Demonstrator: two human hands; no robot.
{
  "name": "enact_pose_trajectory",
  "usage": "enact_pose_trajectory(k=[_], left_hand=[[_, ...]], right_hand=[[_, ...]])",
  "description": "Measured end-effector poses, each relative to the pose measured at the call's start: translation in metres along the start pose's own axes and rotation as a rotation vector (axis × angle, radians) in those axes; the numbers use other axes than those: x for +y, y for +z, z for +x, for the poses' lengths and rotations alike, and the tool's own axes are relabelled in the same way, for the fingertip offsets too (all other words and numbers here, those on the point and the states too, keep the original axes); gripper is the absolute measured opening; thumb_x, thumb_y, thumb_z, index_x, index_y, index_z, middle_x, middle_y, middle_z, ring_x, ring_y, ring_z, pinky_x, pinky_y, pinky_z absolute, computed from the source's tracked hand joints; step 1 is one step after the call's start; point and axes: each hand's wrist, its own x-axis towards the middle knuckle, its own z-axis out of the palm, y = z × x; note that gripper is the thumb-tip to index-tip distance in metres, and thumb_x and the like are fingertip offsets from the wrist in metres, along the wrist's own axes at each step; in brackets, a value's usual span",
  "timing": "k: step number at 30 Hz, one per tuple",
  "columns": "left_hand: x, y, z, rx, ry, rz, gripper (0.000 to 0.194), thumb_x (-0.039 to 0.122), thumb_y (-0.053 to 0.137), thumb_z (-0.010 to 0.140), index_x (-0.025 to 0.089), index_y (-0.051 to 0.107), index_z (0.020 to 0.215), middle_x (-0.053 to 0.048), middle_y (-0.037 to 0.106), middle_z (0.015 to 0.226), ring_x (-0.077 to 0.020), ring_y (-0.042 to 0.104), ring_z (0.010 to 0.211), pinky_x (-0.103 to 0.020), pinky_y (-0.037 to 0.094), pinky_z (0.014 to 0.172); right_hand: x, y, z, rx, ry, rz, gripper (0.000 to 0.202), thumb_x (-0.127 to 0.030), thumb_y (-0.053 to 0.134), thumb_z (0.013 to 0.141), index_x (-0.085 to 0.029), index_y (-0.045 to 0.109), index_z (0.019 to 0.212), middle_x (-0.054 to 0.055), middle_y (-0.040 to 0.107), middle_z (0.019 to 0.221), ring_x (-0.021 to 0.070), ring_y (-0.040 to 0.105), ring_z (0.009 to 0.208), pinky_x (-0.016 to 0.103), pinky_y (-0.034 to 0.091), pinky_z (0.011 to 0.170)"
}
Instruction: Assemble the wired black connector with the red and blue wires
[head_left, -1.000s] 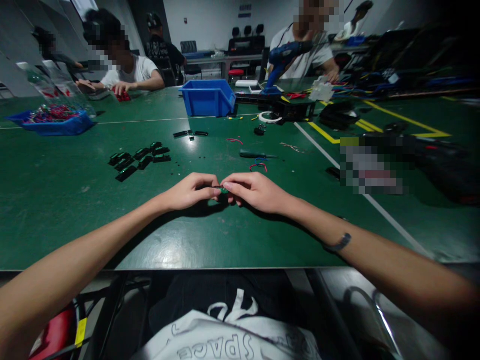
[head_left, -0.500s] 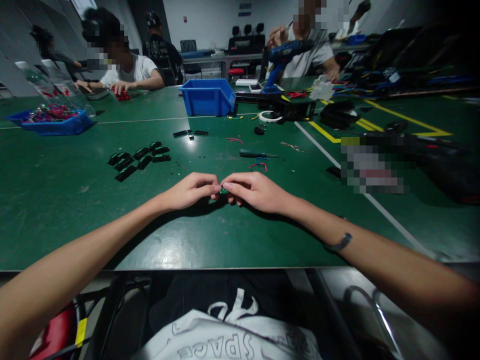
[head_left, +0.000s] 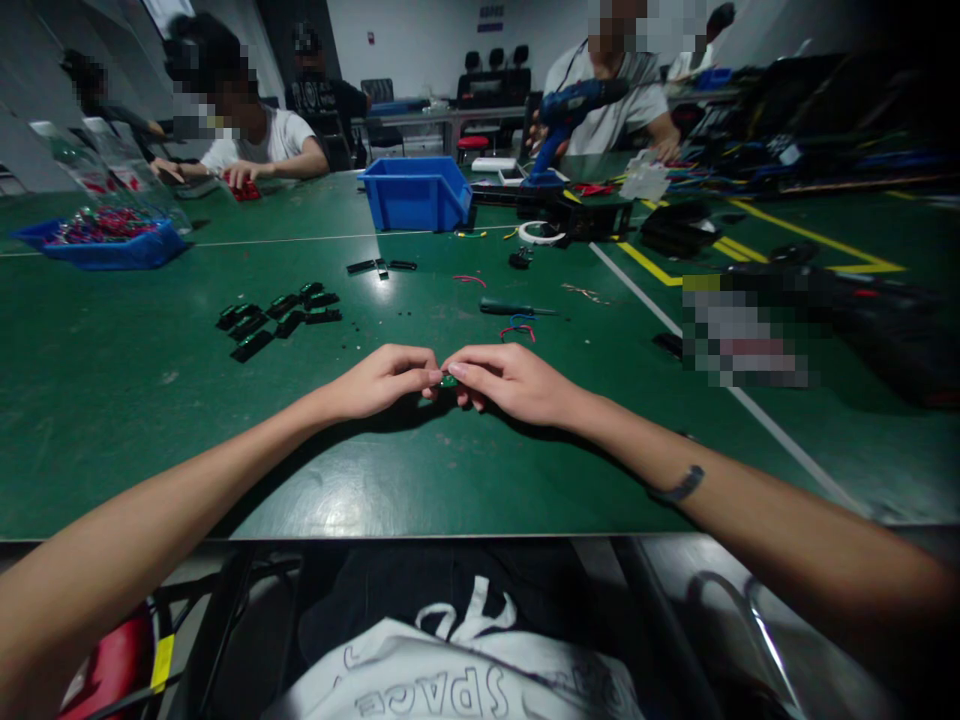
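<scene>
Between my fingertips is a small green circuit board (head_left: pixel 448 381), mostly covered by the fingers. My left hand (head_left: pixel 391 381) pinches its left side, thumb on top. From the other side my right hand (head_left: pixel 511 383) grips it, with the thumb and fingers closed. Both hands are just above the green table (head_left: pixel 375 470), almost touching each other. Beyond them lie a dark-handled screwdriver (head_left: pixel 508 306) and short red and blue wires (head_left: pixel 517 332). To the left is a group of black pieces with green boards (head_left: pixel 281 318).
A blue bin (head_left: pixel 412 195) stands behind, and a blue tray of coloured wires (head_left: pixel 105 240) at the left beside plastic bottles. A blue power drill (head_left: pixel 559 125) stands at the back. Cables and black parts crowd the right side. Other people sit across the table.
My hands stay almost still; the green board shows slightly more between the fingers. Across the table, a person at the back right has lowered a raised hand.
</scene>
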Motion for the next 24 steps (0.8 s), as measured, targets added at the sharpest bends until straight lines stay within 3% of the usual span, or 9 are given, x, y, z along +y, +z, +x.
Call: enact_pose_trajectory(k=[24], left_hand=[[0.0030,-0.0004,0.0000,0.007,-0.017,0.031,0.033,0.041,0.052,0.096,0.013,0.064,0.082,-0.003,0.065,0.081,-0.0150,0.059,0.079,-0.026,0.045,0.077]], right_hand=[[-0.0001,0.0003,-0.0004,0.007,-0.003,-0.026,0.038,-0.044,0.049,0.103,-0.015,0.072,0.112,0.004,0.068,0.080,0.0118,0.059,0.065,0.023,0.048,0.060]])
